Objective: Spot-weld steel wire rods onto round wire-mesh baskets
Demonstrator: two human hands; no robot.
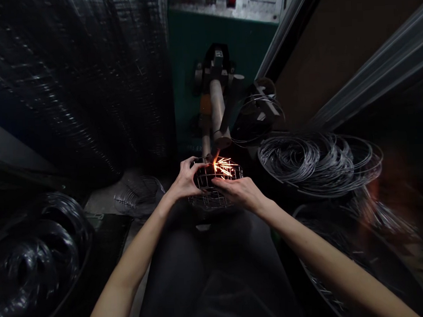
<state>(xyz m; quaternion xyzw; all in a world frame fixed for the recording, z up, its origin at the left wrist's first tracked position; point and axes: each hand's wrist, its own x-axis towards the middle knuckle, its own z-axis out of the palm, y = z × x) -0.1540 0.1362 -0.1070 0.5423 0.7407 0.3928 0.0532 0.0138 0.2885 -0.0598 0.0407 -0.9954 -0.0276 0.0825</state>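
A small round wire basket (218, 195) is held between my two hands, in front of my knees. My left hand (184, 179) grips its left side, thumb and fingers curved around the wires. On the near right side my right hand (239, 191) holds the rim with its fingers pressed together. Bright orange sparks (225, 167) fly from the far part of the basket, right under the electrode arm (219, 113) of a spot welder. The exact contact point is lost in the glare.
The welder's green cabinet (223, 39) stands ahead. Coiled wire rings (318, 162) lie at the right, above a dark bin of wire pieces (329, 232). More shiny wire rings (43, 262) sit at the left. Stacked wire mesh (87, 80) rises at the upper left.
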